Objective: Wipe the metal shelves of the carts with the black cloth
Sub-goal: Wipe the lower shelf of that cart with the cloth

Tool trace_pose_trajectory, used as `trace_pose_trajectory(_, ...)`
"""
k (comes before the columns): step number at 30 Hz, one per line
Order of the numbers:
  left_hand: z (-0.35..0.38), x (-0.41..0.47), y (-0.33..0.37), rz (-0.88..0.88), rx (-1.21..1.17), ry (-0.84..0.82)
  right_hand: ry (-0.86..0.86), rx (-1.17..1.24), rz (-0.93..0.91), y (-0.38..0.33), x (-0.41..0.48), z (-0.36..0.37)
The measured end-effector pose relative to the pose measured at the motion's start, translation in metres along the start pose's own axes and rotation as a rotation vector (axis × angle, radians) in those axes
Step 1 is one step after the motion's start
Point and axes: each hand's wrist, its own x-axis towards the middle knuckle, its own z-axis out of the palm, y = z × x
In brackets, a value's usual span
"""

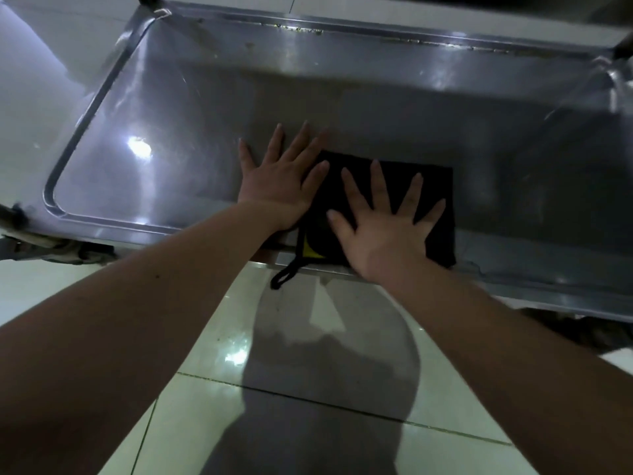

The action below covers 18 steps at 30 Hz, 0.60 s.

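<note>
Wiping looks barely begun: black cloth (394,186) lies folded at the metal shelf's (171,108) near edge. Right hand (383,228) presses it, fingers spread flat; left hand (277,180) rests flat just beside, overlapping its corner. Far-edge crumbs (294,28) remain.

Glossy pale floor tiles (455,454) carry a dark shadow (325,389).

Black cloth (436,190) on metal shelf (178,108)
</note>
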Motion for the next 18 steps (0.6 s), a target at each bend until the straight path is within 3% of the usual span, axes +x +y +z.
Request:
trace_pose_trajectory(2,-0.003,-0.005,0.000,0.029,0.008,0.077,-0.012,0.037,-0.036,-0.005,-0.011,0.003)
trace_pose_trajectory(5,-0.014,-0.013,0.010,0.088,0.046,0.210,0.160,0.198,0.029,0.026,-0.003,-0.013)
trace_pose_trajectory(7,-0.022,-0.018,0.037,0.141,0.024,0.166,0.261,0.273,0.142,0.062,0.004,-0.021)
trace_pose_trajectory(9,-0.016,-0.029,0.078,0.228,0.032,0.111,0.239,0.354,0.198,0.089,0.005,-0.020)
trace_pose_trajectory(12,0.010,-0.052,0.123,0.213,0.027,-0.027,0.213,0.371,0.145,0.104,0.001,-0.005)
trace_pose_trajectory(15,0.022,-0.054,0.119,0.146,0.069,-0.080,0.265,0.319,0.103,0.105,-0.002,0.005)
trace_pose_trajectory(18,0.013,-0.037,0.095,0.110,0.113,-0.109,0.199,0.203,0.122,0.100,-0.001,0.004)
